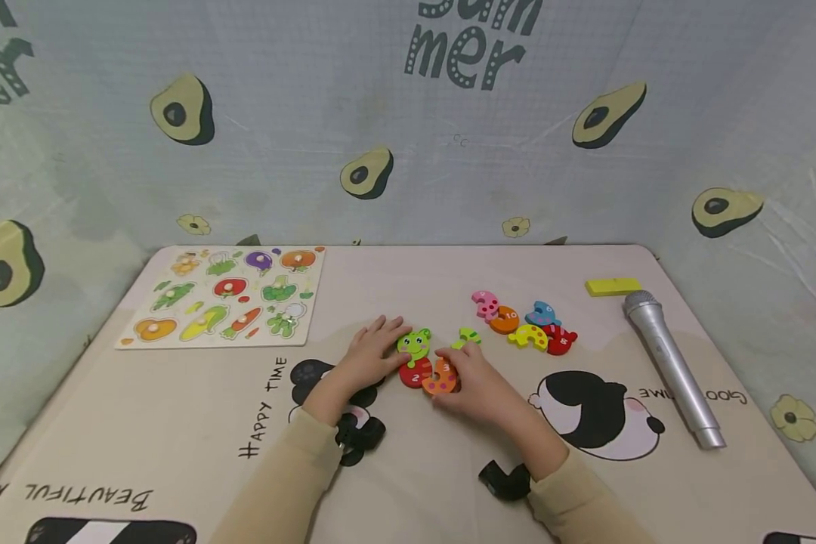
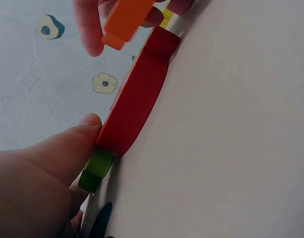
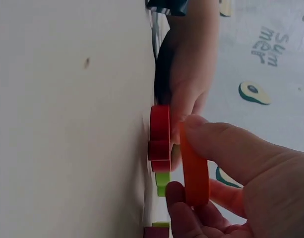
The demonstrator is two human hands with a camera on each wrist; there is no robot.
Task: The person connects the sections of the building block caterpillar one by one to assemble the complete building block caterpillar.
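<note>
My right hand [image 1: 479, 384] pinches an orange wooden number piece [image 1: 440, 376], marked 3 with dots, between thumb and fingers. In the right wrist view the orange piece [image 3: 195, 171] is held up off the table, right beside the red piece [image 3: 160, 131]. That red piece [image 1: 415, 373], marked 2, lies joined to a green frog-head piece [image 1: 414, 344]. Spread fingers of my left hand [image 1: 372, 353] reach past the frog head, and its thumb [image 2: 90, 121] rests at the edge where green meets red. A green piece [image 1: 467, 336] lies behind my right hand, partly hidden.
Several coloured number pieces [image 1: 530, 337] lie in a cluster to the right. A vegetable puzzle board [image 1: 204, 307] occupies the back left. At the right are a silver microphone [image 1: 676, 370] and a yellow block [image 1: 612, 287]. Printed curtains [image 1: 272, 181] stand behind the table.
</note>
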